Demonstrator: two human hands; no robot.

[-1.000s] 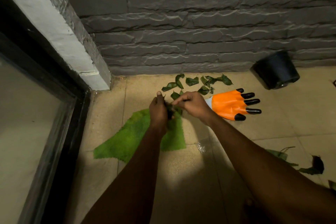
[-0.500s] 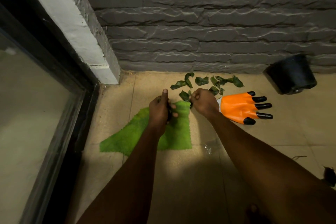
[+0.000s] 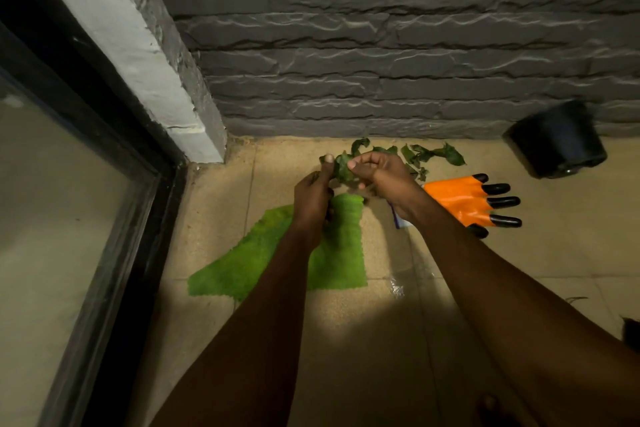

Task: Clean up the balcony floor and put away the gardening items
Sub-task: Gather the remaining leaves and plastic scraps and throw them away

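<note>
Both hands meet above the far edge of a green cloth (image 3: 332, 260) spread on the tiled floor. My left hand (image 3: 311, 196) and my right hand (image 3: 381, 173) each pinch a bunch of green leaves (image 3: 343, 168) held between them. More loose leaves (image 3: 433, 156) lie on the floor by the wall, just beyond my right hand. An orange gardening glove (image 3: 464, 201) with black claw fingertips lies flat to the right of my right wrist, partly covered by my forearm.
A black plant pot (image 3: 557, 139) lies tipped against the grey stone wall (image 3: 381, 45) at the right. A black-framed glass door (image 3: 86, 218) runs along the left. A scrap of clear plastic (image 3: 396, 288) lies near the cloth's corner.
My right hand went forward to the leaves near the wall, then lifted a bunch to my left hand. The view moved closer and shifted right.
</note>
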